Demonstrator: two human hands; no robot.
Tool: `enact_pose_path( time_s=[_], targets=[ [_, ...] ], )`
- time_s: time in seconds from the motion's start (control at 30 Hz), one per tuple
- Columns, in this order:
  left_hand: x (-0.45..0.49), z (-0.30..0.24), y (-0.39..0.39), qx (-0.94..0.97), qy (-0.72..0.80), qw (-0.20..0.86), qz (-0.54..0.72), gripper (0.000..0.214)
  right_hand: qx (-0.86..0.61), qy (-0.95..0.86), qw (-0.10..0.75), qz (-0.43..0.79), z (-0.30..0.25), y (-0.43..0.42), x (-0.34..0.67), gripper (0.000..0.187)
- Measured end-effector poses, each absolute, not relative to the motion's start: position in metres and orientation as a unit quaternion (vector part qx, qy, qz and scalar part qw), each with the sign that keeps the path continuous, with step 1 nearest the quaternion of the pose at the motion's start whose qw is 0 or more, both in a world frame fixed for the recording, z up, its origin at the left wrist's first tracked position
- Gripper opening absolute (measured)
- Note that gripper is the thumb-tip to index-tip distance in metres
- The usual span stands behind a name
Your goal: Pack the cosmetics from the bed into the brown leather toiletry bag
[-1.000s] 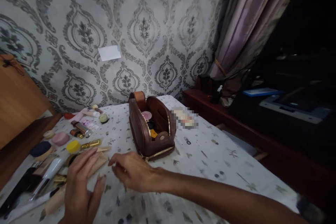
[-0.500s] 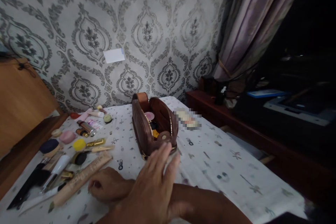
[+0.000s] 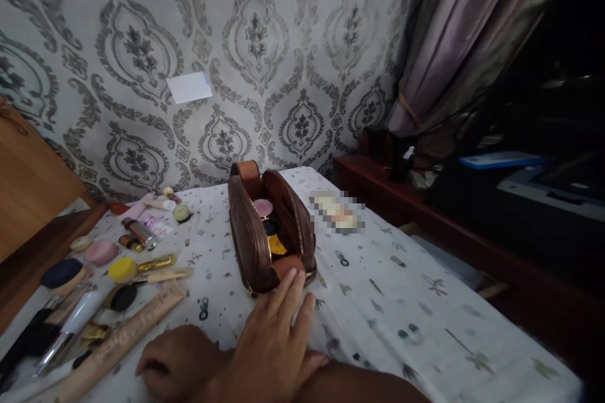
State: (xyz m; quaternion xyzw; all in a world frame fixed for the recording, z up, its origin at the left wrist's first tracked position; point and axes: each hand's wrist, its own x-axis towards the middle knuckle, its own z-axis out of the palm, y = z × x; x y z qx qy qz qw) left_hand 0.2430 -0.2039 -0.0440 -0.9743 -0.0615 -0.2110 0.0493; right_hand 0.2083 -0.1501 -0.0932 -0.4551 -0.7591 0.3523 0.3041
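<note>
A brown cosmetic bag (image 3: 248, 233) stands unzipped on the patterned cloth, with a pink round item (image 3: 263, 208), a dark item and a yellow-orange item (image 3: 278, 244) inside. My left hand (image 3: 271, 334) lies palm down with fingers stretched out, fingertips on the near end of the bag. It crosses over my right forearm. Further left, my right hand (image 3: 179, 359) is curled into a loose fist just above the cloth, and I see nothing in it. Close to it lies a long beige tube (image 3: 127, 334).
Makeup items spread over the left side: a yellow sponge (image 3: 122, 269), a pink sponge (image 3: 101, 252), a gold lipstick tube (image 3: 157, 262), a white-handled brush (image 3: 82, 312) and several others. A blurred-out item (image 3: 338, 211) lies right of the bag. Behind is a papered wall; a dark red ledge (image 3: 368, 176) runs right.
My left hand has come down onto the bag's near end, and the flap with the round snap is no longer seen upright. The view has shifted slightly right; my right hand stays curled.
</note>
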Motion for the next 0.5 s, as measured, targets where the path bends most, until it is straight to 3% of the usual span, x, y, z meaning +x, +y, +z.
enact_pose_path(
  time_s=[0.5],
  targets=[
    [0.2365, -0.0410, -0.2041, -0.938, 0.022, 0.108, -0.329, 0.025, -0.456, -0.750, 0.291, 0.380, -0.0868, -0.1498, 0.2126, 0.022]
  ],
)
